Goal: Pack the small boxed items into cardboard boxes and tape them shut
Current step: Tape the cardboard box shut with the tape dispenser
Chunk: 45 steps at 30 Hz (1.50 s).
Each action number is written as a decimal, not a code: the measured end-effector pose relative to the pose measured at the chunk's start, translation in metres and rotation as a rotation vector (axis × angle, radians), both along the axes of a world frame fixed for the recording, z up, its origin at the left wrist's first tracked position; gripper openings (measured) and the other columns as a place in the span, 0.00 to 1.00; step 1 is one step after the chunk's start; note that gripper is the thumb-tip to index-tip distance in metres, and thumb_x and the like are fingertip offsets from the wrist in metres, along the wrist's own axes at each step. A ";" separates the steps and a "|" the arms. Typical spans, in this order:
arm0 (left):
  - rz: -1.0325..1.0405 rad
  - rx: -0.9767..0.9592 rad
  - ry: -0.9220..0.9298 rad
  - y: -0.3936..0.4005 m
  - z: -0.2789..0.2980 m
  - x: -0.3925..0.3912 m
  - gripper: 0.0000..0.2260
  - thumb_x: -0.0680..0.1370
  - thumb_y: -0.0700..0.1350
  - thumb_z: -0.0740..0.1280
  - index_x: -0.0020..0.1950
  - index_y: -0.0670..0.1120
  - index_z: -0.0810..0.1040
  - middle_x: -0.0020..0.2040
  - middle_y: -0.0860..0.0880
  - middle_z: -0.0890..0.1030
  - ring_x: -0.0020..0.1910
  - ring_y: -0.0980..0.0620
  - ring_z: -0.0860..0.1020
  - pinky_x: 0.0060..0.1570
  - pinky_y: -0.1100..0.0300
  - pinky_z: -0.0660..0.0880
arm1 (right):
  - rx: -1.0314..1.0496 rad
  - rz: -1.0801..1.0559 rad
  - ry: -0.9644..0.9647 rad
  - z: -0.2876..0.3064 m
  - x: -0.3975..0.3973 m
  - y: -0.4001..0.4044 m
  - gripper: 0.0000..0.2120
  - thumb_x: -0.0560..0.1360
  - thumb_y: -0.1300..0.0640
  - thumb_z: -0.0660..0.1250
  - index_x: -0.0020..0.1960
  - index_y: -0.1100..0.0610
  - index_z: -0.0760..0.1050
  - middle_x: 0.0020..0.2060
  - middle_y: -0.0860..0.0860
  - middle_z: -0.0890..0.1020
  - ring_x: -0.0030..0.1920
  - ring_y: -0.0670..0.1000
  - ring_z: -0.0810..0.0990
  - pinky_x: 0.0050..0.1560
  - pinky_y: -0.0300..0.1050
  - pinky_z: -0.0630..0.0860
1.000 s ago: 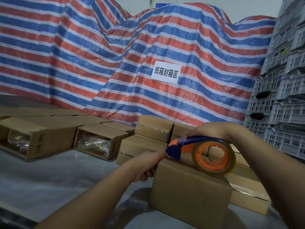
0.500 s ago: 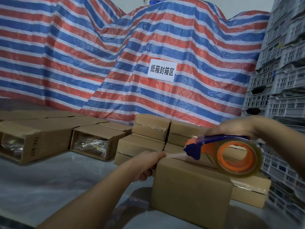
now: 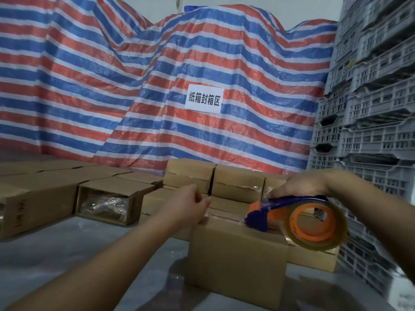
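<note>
While a striped tarp is draped behind, the closed cardboard box is sat near the table's front edge. Its left top edge is pressed by the left hand, fingers loosely curled. The tape dispenser is gripped from above by the right hand, nose on the box's top seam.

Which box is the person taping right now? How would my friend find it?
Start at the striped tarp with the white sign, then look down past the stacked closed boxes. The box being taped is nearest, standing alone in front. Only it has the left hand and the tape dispenser on top.
</note>
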<state>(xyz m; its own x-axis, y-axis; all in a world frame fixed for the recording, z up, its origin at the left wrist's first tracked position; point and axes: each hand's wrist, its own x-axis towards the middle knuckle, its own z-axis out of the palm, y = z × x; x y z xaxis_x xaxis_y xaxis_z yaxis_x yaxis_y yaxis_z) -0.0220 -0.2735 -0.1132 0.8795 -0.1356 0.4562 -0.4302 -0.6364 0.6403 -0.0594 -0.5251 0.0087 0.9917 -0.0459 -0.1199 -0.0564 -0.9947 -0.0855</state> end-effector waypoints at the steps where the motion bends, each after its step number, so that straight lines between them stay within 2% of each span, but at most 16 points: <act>1: -0.037 0.050 -0.097 -0.005 0.003 -0.009 0.09 0.80 0.58 0.62 0.54 0.55 0.75 0.46 0.57 0.79 0.43 0.63 0.77 0.39 0.66 0.71 | -0.003 0.015 0.010 0.000 -0.001 0.001 0.21 0.81 0.36 0.56 0.44 0.48 0.78 0.26 0.42 0.81 0.27 0.38 0.79 0.39 0.36 0.72; 4: -0.243 0.340 -0.129 -0.021 0.001 -0.029 0.20 0.80 0.65 0.55 0.67 0.58 0.71 0.61 0.58 0.75 0.60 0.55 0.75 0.51 0.60 0.70 | -0.006 0.039 0.002 -0.001 -0.002 0.000 0.23 0.82 0.38 0.54 0.39 0.47 0.79 0.25 0.40 0.81 0.26 0.36 0.78 0.38 0.37 0.70; 6: -0.242 0.603 -0.125 -0.026 -0.005 -0.034 0.27 0.79 0.68 0.52 0.73 0.57 0.66 0.70 0.54 0.72 0.69 0.50 0.70 0.63 0.52 0.70 | 0.014 0.027 -0.005 -0.004 -0.002 -0.004 0.25 0.82 0.37 0.54 0.37 0.47 0.82 0.25 0.41 0.81 0.26 0.37 0.79 0.40 0.39 0.71; 8: -0.184 0.690 -0.143 -0.025 -0.009 -0.035 0.31 0.79 0.68 0.51 0.78 0.54 0.60 0.76 0.52 0.65 0.74 0.52 0.64 0.70 0.51 0.63 | 0.077 0.029 0.035 -0.006 -0.002 -0.009 0.24 0.83 0.37 0.54 0.42 0.49 0.80 0.26 0.43 0.81 0.27 0.40 0.79 0.38 0.37 0.75; 11: -0.185 0.687 -0.154 -0.024 -0.009 -0.035 0.31 0.79 0.68 0.50 0.78 0.54 0.58 0.78 0.53 0.62 0.75 0.53 0.62 0.72 0.51 0.61 | 0.192 0.053 0.085 -0.005 -0.001 -0.021 0.22 0.83 0.39 0.55 0.45 0.52 0.79 0.27 0.44 0.80 0.26 0.42 0.77 0.33 0.33 0.75; 16: -0.169 0.682 -0.171 -0.021 -0.013 -0.034 0.32 0.78 0.69 0.49 0.78 0.56 0.58 0.77 0.54 0.63 0.75 0.53 0.62 0.72 0.51 0.61 | 0.313 0.001 0.089 -0.001 -0.021 -0.067 0.23 0.78 0.38 0.60 0.39 0.54 0.83 0.28 0.49 0.79 0.26 0.46 0.75 0.33 0.37 0.73; 20: -0.184 0.675 -0.187 -0.021 -0.014 -0.034 0.31 0.79 0.69 0.49 0.78 0.56 0.58 0.77 0.55 0.63 0.74 0.54 0.63 0.72 0.52 0.61 | 0.315 -0.045 0.058 -0.019 -0.028 -0.096 0.26 0.78 0.36 0.59 0.50 0.58 0.81 0.33 0.51 0.80 0.30 0.49 0.76 0.37 0.40 0.73; 23: -0.212 0.695 -0.165 -0.021 -0.012 -0.034 0.30 0.79 0.68 0.49 0.79 0.57 0.56 0.78 0.55 0.61 0.75 0.53 0.62 0.72 0.52 0.59 | 0.241 -0.050 -0.004 -0.034 -0.028 -0.094 0.25 0.78 0.34 0.59 0.40 0.52 0.81 0.30 0.47 0.82 0.28 0.45 0.79 0.39 0.38 0.75; 26: -0.264 0.712 -0.123 -0.026 -0.005 -0.033 0.27 0.79 0.68 0.49 0.77 0.62 0.55 0.76 0.55 0.64 0.70 0.52 0.68 0.63 0.54 0.67 | 0.260 -0.045 -0.051 -0.041 -0.028 -0.095 0.25 0.78 0.34 0.59 0.36 0.52 0.79 0.27 0.45 0.82 0.26 0.41 0.79 0.36 0.35 0.74; 29: -0.253 0.719 -0.162 -0.047 0.004 -0.033 0.32 0.74 0.74 0.47 0.73 0.61 0.62 0.68 0.53 0.72 0.61 0.53 0.73 0.52 0.56 0.69 | 0.239 -0.043 -0.042 -0.045 -0.027 -0.100 0.26 0.79 0.33 0.57 0.40 0.51 0.80 0.29 0.45 0.83 0.28 0.41 0.80 0.42 0.38 0.74; 31: -0.272 0.738 -0.201 -0.068 0.005 -0.035 0.37 0.70 0.77 0.45 0.72 0.60 0.63 0.71 0.52 0.70 0.66 0.51 0.70 0.56 0.54 0.66 | 0.227 -0.031 -0.051 -0.046 -0.024 -0.103 0.27 0.78 0.31 0.57 0.41 0.51 0.81 0.30 0.45 0.83 0.29 0.41 0.81 0.44 0.40 0.75; 36: -0.358 0.732 -0.191 -0.095 -0.011 -0.035 0.37 0.72 0.76 0.48 0.77 0.59 0.53 0.77 0.54 0.62 0.74 0.52 0.63 0.67 0.51 0.60 | 0.246 0.017 -0.054 -0.053 -0.023 -0.109 0.27 0.78 0.31 0.56 0.36 0.50 0.80 0.30 0.46 0.82 0.30 0.44 0.79 0.45 0.42 0.76; 39: -0.338 0.739 -0.219 -0.093 -0.015 -0.030 0.36 0.74 0.74 0.49 0.78 0.58 0.53 0.78 0.54 0.62 0.74 0.52 0.63 0.69 0.50 0.60 | 0.432 0.055 -0.043 -0.052 -0.035 -0.120 0.26 0.76 0.31 0.58 0.34 0.49 0.81 0.31 0.49 0.81 0.30 0.47 0.77 0.42 0.43 0.75; 42: -0.329 0.752 -0.232 -0.093 -0.015 -0.029 0.37 0.74 0.74 0.49 0.78 0.57 0.54 0.78 0.53 0.61 0.74 0.51 0.63 0.69 0.50 0.61 | 0.541 0.101 0.036 -0.048 -0.042 -0.132 0.24 0.75 0.31 0.60 0.40 0.48 0.83 0.34 0.49 0.80 0.32 0.49 0.77 0.41 0.43 0.74; 43: -0.329 0.751 -0.239 -0.093 -0.015 -0.030 0.37 0.74 0.74 0.49 0.78 0.57 0.53 0.78 0.53 0.61 0.74 0.51 0.63 0.69 0.50 0.60 | 0.489 0.070 0.031 -0.049 -0.042 -0.130 0.29 0.72 0.26 0.60 0.45 0.50 0.83 0.36 0.51 0.80 0.34 0.50 0.77 0.42 0.44 0.74; 45: -0.337 0.738 -0.255 -0.091 -0.017 -0.031 0.35 0.75 0.74 0.49 0.78 0.59 0.51 0.78 0.54 0.61 0.74 0.51 0.63 0.69 0.50 0.60 | 0.417 0.029 -0.037 -0.055 -0.036 -0.128 0.55 0.57 0.14 0.56 0.59 0.60 0.80 0.42 0.51 0.80 0.43 0.54 0.81 0.47 0.43 0.74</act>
